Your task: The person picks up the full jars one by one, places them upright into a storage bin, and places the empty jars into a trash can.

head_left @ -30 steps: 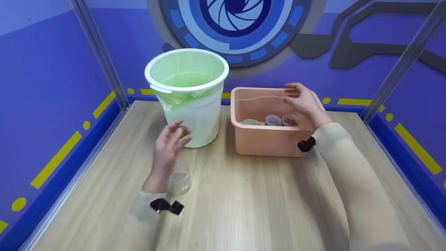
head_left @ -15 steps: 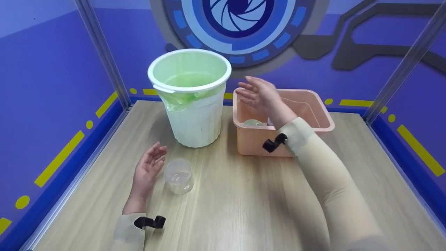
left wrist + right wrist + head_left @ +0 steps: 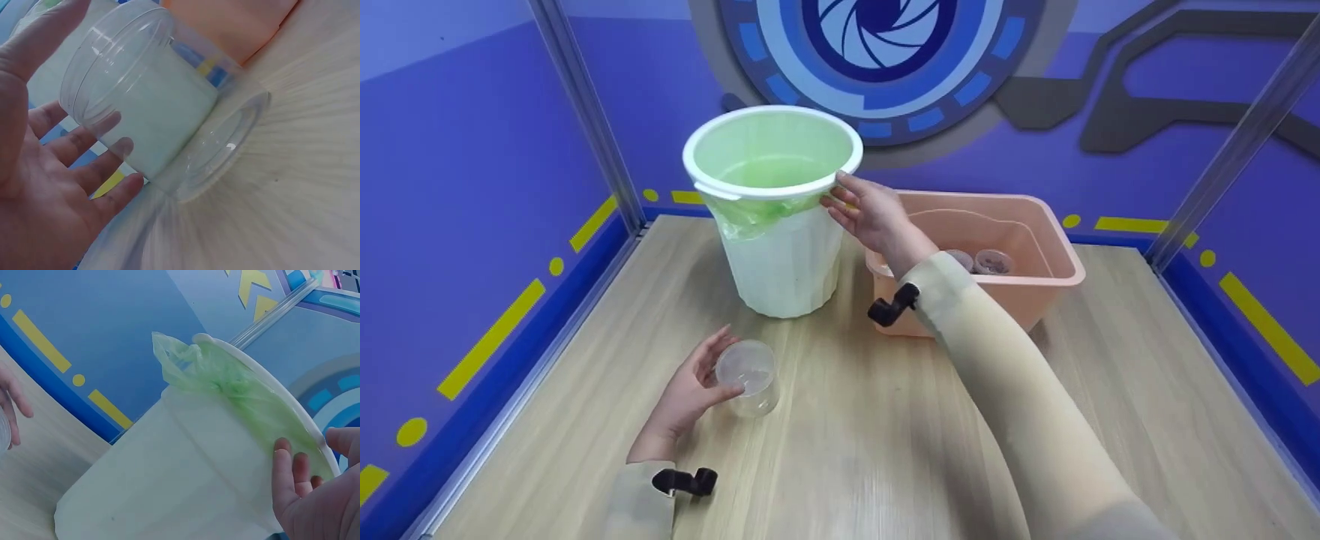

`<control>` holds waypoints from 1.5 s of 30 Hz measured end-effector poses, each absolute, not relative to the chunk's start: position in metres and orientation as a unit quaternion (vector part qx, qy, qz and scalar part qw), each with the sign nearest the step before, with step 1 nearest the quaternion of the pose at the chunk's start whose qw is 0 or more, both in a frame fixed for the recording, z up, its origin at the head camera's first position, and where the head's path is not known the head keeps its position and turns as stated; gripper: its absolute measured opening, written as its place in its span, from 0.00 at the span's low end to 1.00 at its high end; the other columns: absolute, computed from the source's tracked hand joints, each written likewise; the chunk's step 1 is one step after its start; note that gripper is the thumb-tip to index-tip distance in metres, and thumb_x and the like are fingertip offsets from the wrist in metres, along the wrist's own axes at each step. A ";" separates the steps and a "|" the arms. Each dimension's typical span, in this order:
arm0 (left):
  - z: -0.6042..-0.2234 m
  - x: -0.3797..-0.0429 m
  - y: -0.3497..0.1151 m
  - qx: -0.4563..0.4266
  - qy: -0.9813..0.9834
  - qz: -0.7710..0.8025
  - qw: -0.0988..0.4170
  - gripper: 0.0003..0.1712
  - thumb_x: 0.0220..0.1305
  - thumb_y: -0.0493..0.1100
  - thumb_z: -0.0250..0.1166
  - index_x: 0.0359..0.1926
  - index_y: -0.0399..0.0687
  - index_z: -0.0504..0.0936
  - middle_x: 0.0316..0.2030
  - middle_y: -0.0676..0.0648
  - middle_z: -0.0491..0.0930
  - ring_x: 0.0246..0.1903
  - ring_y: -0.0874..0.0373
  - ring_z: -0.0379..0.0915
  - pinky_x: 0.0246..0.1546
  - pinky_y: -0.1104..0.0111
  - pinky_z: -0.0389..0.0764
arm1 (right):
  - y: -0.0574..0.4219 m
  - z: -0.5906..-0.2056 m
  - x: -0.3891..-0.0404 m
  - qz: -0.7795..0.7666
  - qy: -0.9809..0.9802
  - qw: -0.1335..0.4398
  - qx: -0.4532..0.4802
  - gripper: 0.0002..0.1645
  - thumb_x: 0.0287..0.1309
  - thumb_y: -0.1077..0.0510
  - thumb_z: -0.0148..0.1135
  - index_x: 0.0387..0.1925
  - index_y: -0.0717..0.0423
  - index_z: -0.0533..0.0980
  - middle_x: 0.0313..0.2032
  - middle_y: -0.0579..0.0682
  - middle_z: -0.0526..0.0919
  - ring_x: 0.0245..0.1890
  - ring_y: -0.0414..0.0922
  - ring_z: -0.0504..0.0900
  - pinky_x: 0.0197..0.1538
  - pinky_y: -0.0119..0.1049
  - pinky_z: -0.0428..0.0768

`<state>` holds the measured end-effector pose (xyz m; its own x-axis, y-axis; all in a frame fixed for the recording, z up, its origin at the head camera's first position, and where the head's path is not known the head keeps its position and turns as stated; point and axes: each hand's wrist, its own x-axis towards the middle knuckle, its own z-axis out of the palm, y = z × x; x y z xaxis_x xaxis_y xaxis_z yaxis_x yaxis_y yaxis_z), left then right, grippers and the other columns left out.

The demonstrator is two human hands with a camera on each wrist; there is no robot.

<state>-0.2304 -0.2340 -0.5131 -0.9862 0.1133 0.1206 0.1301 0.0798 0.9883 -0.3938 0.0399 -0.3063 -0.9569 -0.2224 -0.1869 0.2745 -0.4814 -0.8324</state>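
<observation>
A clear plastic jar point(image 3: 750, 379) stands upright on the wooden table, left of centre. My left hand point(image 3: 686, 397) is spread around its left side, thumb in front and fingers behind. The left wrist view shows that hand's fingers point(image 3: 115, 197) nearly straight beside the jar point(image 3: 152, 112), with the thumb apart from it. My right hand point(image 3: 877, 217) is at the right rim of the white trash can point(image 3: 787, 262). Its thumb meets the rim and its bent fingers point(image 3: 284, 478) lie below it, against the green bag liner point(image 3: 225, 382).
A pink plastic bin point(image 3: 1035, 277) stands right of the trash can, partly hidden by my right forearm. Small round containers point(image 3: 992, 262) lie inside it, one with dark bits. Blue panels point(image 3: 457, 187) enclose the table point(image 3: 840, 450) on the left, back and right.
My right hand has swept left from above the pink bin to the trash can's rim. My left hand has drawn back toward me, then moved around the jar.
</observation>
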 end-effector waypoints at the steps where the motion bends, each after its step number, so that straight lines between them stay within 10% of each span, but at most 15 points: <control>1: -0.514 -0.231 -0.234 -0.085 -0.739 -0.669 0.004 0.52 0.44 0.34 0.74 0.69 0.57 0.57 0.66 0.45 0.63 0.66 0.51 0.57 0.69 0.48 0.54 | 0.038 -0.306 -0.394 -0.860 0.491 0.138 0.024 0.20 0.56 0.57 0.64 0.49 0.58 0.73 0.40 0.54 0.81 0.39 0.47 0.84 0.41 0.32 0.84; 33: -0.513 -0.232 -0.229 -0.067 -0.746 -0.663 0.006 0.50 0.39 0.32 0.76 0.65 0.55 0.64 0.62 0.45 0.67 0.61 0.44 0.62 0.62 0.49 0.65 | 0.035 -0.308 -0.402 -0.858 0.502 0.109 -0.013 0.07 0.57 0.63 0.62 0.36 0.64 0.75 0.28 0.55 0.82 0.27 0.43 0.84 0.36 0.26 0.84; 45: -0.395 -0.215 -0.200 -0.124 -0.675 -0.700 0.195 0.51 0.42 0.27 0.73 0.67 0.53 0.62 0.63 0.50 0.65 0.60 0.53 0.60 0.55 0.69 0.75 | 0.036 -0.307 -0.400 -0.852 0.513 0.108 -0.010 0.09 0.57 0.62 0.62 0.38 0.65 0.75 0.29 0.55 0.82 0.27 0.42 0.84 0.37 0.26 0.84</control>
<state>-0.2152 -0.2004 -0.3955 -0.8930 -0.1052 0.4376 0.4412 -0.0122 0.8973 -0.4000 0.0356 -0.3073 -0.9763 -0.1947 -0.0940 0.1742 -0.4504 -0.8757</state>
